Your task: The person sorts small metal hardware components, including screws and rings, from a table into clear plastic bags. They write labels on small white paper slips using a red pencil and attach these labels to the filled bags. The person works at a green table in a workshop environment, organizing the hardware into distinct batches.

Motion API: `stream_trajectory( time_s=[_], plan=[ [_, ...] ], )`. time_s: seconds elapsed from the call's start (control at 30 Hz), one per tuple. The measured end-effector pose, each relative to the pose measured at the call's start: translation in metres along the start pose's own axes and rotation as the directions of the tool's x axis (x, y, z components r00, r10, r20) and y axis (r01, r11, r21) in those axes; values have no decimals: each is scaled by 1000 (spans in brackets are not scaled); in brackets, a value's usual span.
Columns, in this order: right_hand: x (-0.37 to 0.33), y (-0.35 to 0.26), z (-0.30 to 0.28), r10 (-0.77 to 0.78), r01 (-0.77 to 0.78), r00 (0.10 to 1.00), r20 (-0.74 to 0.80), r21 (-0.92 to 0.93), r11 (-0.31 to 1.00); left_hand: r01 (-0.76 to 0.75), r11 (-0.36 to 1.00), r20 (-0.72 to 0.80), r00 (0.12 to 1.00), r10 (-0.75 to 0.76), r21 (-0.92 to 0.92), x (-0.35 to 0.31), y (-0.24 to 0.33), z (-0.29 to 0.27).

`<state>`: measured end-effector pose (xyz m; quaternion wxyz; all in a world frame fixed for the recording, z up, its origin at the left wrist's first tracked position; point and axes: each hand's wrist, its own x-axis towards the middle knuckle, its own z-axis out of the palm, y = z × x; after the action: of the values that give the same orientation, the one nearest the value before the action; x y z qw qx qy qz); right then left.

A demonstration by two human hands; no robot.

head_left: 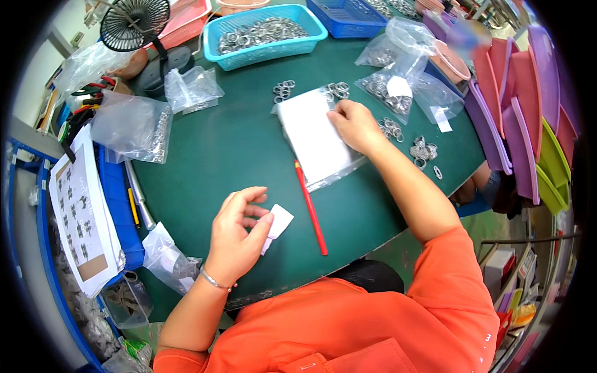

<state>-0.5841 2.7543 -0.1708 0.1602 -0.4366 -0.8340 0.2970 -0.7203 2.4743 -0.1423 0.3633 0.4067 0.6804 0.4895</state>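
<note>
My left hand [236, 233] is over the near part of the green table, its fingers curled and thumb against a small white paper slip [280, 219]. My right hand [357, 127] rests on the right edge of a flat white stack with clear plastic edges [313, 133]. Its fingers are bent and pressed together; what they pinch is hidden. A red pencil [312, 211] lies between the hands, its tip near the stack. Small piles of metal rings [283, 91] sit beyond the stack, and more metal rings [390, 129] lie right of my right hand.
A light-blue basket of metal rings [267, 53] stands at the back. Clear bags of metal parts [134, 127] lie left, others [388, 87] right. A black fan [134, 25] stands back left. Purple and pink bins [522, 112] stack at the right edge; printed sheets [81, 211] lean left.
</note>
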Motion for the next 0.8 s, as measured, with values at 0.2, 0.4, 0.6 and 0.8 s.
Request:
stream_trajectory(
  time_s=[0.2, 0.4, 0.6, 0.8],
  plan=[
    [2, -19, -19, -62, 78, 994, -87, 199, 977, 189, 912, 3, 979, -202, -364, 23, 1, 12],
    [13, -71, 2, -89, 77, 996, 6, 456, 886, 149, 819, -57, 975, -216, -554, 43, 3, 14],
    [12, -122, 67, -426, 373, 904, 40, 415, 830, -74, 720, -426, 845, -322, -690, 35, -34, -29],
    [-33, -118, 82, -903, 894, 421, 86, 131, 429, -86, 641, -446, 787, -426, -763, 19, -46, -50]
  ],
)
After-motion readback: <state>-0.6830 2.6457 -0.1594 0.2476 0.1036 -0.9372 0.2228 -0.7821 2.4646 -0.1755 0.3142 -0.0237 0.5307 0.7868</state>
